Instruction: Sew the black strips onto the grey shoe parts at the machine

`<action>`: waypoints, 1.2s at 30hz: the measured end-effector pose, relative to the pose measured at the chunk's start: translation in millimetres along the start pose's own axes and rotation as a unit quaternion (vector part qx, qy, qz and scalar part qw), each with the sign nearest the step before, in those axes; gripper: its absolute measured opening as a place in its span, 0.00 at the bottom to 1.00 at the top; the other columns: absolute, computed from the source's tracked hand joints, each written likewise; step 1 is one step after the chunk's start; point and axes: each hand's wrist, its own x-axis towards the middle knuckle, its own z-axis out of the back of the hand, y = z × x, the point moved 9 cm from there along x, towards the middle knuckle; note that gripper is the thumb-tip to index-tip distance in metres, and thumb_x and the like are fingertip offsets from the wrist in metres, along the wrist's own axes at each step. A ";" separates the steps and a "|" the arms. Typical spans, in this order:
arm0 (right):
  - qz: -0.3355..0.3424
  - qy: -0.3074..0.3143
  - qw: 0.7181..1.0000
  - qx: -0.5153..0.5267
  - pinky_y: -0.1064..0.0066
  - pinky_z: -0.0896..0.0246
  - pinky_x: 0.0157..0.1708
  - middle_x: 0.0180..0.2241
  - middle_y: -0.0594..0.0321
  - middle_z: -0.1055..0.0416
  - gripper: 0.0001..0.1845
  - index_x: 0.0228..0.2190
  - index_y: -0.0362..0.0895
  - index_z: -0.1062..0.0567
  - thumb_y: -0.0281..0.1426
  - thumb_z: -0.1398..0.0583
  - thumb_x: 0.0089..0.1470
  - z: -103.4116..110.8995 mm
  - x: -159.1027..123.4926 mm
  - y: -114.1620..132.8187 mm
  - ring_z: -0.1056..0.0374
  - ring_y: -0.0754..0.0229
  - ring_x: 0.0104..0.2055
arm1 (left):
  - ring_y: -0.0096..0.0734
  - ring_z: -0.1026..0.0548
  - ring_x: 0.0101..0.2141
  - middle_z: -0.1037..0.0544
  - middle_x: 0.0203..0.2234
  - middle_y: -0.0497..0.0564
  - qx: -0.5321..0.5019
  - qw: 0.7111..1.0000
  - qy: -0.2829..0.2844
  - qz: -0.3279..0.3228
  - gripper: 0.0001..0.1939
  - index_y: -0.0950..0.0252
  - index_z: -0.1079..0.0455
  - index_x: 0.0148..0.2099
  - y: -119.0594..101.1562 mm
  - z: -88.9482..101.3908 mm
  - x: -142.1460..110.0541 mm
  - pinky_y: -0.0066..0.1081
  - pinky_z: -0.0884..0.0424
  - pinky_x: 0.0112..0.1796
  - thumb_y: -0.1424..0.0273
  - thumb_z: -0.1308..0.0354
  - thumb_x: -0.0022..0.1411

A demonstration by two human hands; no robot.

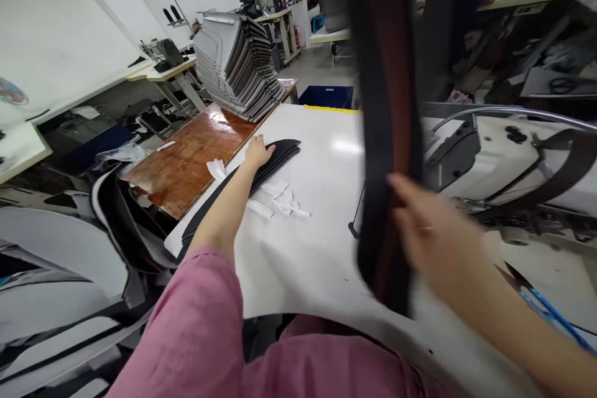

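Note:
My left hand [257,153] rests on the far part of a stack of black curved fabric panels [281,150], thumb spread out to the right. My forearm hides much of the middle of that stack. In my right hand [431,230], smeared by motion, is a long black panel with a brown stripe [396,106]. It hangs upright, close to the camera, with my thumb and fingers closed on its right side. White fabric scraps [282,196] lie beside the stack on the white sewing table [321,249].
A sewing machine [494,152] stands on the right, with blue-handled scissors [555,317] near it. Grey panels are piled high [237,65] on a brown wooden table [186,152]. More cut panels [60,255] hang at the left. A blue bin [326,97] stands beyond the table. Another person [459,12] is behind.

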 end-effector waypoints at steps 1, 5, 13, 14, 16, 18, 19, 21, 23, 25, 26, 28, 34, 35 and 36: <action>0.004 0.034 0.999 0.018 0.64 0.28 0.42 0.49 0.54 0.29 0.24 0.56 0.38 0.36 0.33 0.47 0.61 -6.5 -5.9 12.8 0.31 0.55 0.49 | 0.52 0.37 0.57 0.36 0.56 0.71 0.006 1.000 0.023 0.018 0.31 0.78 0.43 0.61 -1.0 -12.2 7.3 0.44 0.39 0.55 0.58 0.50 0.64; -0.019 0.247 0.962 0.110 0.66 0.31 0.44 0.48 0.45 0.28 0.26 0.56 0.30 0.37 0.30 0.47 0.60 -46.6 -35.0 51.2 0.28 0.53 0.46 | 0.53 0.33 0.52 0.30 0.50 0.71 0.022 0.998 0.051 0.005 0.28 0.77 0.33 0.53 -1.7 -25.4 14.0 0.44 0.36 0.52 0.56 0.51 0.64; 0.054 0.260 0.963 -0.039 0.69 0.40 0.25 0.36 0.55 0.25 0.17 0.42 0.43 0.29 0.18 0.51 0.56 -12.1 -28.9 28.6 0.28 0.56 0.34 | 0.43 0.32 0.52 0.29 0.51 0.61 0.041 0.995 0.060 -0.069 0.25 0.68 0.37 0.59 1.8 -14.2 -7.7 0.37 0.37 0.53 0.62 0.47 0.62; 0.070 0.217 0.969 -0.094 0.67 0.38 0.27 0.41 0.51 0.26 0.18 0.41 0.41 0.28 0.17 0.51 0.54 -9.5 -14.9 19.1 0.28 0.52 0.40 | 0.43 0.31 0.51 0.29 0.51 0.61 0.044 0.994 0.063 -0.071 0.26 0.69 0.37 0.59 2.9 -13.9 -6.9 0.37 0.36 0.53 0.63 0.46 0.61; 0.102 0.134 0.970 -0.174 0.60 0.34 0.37 0.51 0.42 0.33 0.18 0.41 0.37 0.28 0.16 0.52 0.55 -13.3 11.0 3.9 0.35 0.44 0.54 | 0.43 0.31 0.51 0.29 0.51 0.63 0.053 0.993 0.073 -0.076 0.27 0.70 0.37 0.58 4.3 -14.6 -2.2 0.36 0.37 0.53 0.65 0.45 0.59; 0.126 0.079 0.967 -0.207 0.51 0.37 0.47 0.56 0.36 0.38 0.18 0.42 0.32 0.29 0.16 0.53 0.56 -27.2 28.9 -6.4 0.43 0.40 0.60 | 0.42 0.31 0.52 0.29 0.52 0.62 0.059 0.990 0.092 -0.084 0.28 0.72 0.36 0.58 3.5 -16.9 4.7 0.34 0.37 0.54 0.66 0.43 0.56; 0.134 0.060 0.967 -0.209 0.47 0.40 0.51 0.57 0.34 0.40 0.17 0.43 0.31 0.29 0.17 0.54 0.57 -35.0 34.6 -9.3 0.44 0.39 0.61 | 0.41 0.31 0.52 0.29 0.52 0.61 0.062 0.989 0.104 -0.090 0.28 0.72 0.35 0.57 2.5 -18.0 8.1 0.32 0.38 0.55 0.66 0.42 0.55; 0.150 0.033 0.968 -0.197 0.45 0.43 0.54 0.57 0.34 0.40 0.18 0.43 0.31 0.29 0.18 0.54 0.59 -47.4 41.1 -9.3 0.45 0.39 0.62 | 0.38 0.30 0.52 0.28 0.52 0.59 0.068 0.985 0.123 -0.100 0.28 0.70 0.34 0.56 -0.2 -18.8 13.7 0.29 0.37 0.54 0.66 0.40 0.53; 0.180 0.021 0.968 -0.176 0.45 0.44 0.55 0.57 0.35 0.40 0.18 0.44 0.31 0.29 0.19 0.55 0.60 -54.0 43.6 -2.2 0.46 0.41 0.62 | 0.38 0.29 0.50 0.27 0.51 0.58 0.076 0.984 0.125 -0.100 0.30 0.70 0.34 0.56 -2.6 -14.8 16.8 0.28 0.35 0.52 0.66 0.39 0.51; 0.205 0.018 0.965 -0.160 0.47 0.46 0.58 0.57 0.37 0.39 0.18 0.45 0.31 0.29 0.19 0.55 0.60 -56.0 46.8 5.9 0.46 0.44 0.63 | 0.42 0.28 0.49 0.26 0.49 0.60 0.087 0.986 0.110 -0.091 0.31 0.70 0.34 0.56 -6.5 -5.8 15.6 0.31 0.32 0.49 0.65 0.37 0.49; 0.215 0.017 0.964 -0.156 0.48 0.47 0.59 0.58 0.38 0.40 0.18 0.45 0.32 0.29 0.20 0.55 0.61 -55.7 49.2 9.9 0.46 0.46 0.63 | 0.43 0.27 0.47 0.25 0.47 0.60 0.092 0.987 0.101 -0.090 0.30 0.70 0.33 0.54 -10.6 -0.5 12.5 0.33 0.31 0.48 0.65 0.37 0.49; 0.244 0.026 0.956 -0.160 0.51 0.50 0.61 0.59 0.43 0.41 0.19 0.47 0.34 0.29 0.21 0.54 0.61 -58.5 54.6 18.9 0.48 0.49 0.64 | 0.44 0.26 0.44 0.23 0.43 0.57 0.099 0.986 0.086 -0.100 0.24 0.66 0.30 0.51 -25.7 10.9 0.3 0.34 0.30 0.45 0.66 0.39 0.50; 0.234 0.088 0.947 -0.202 0.50 0.54 0.62 0.41 0.39 0.26 0.16 0.37 0.28 0.24 0.18 0.51 0.56 -83.2 76.5 26.2 0.32 0.47 0.50 | 0.35 0.25 0.40 0.30 0.49 0.51 0.100 0.959 -0.067 -0.255 0.24 0.54 0.36 0.59 -135.5 61.1 -75.4 0.31 0.31 0.39 0.74 0.54 0.63; 0.220 0.088 0.950 -0.204 0.48 0.53 0.61 0.37 0.38 0.26 0.17 0.35 0.28 0.24 0.17 0.52 0.55 -84.3 77.9 24.5 0.30 0.46 0.46 | 0.33 0.25 0.38 0.30 0.50 0.51 0.113 0.950 -0.076 -0.281 0.25 0.53 0.38 0.61 -157.4 62.6 -88.8 0.30 0.31 0.35 0.75 0.56 0.63; 0.212 0.088 0.952 -0.201 0.47 0.53 0.60 0.36 0.38 0.26 0.17 0.35 0.28 0.24 0.16 0.52 0.55 -84.3 76.9 23.1 0.29 0.46 0.43 | 0.31 0.25 0.36 0.31 0.50 0.51 0.129 0.939 -0.071 -0.310 0.26 0.52 0.40 0.61 -179.4 59.9 -101.4 0.30 0.32 0.32 0.76 0.56 0.64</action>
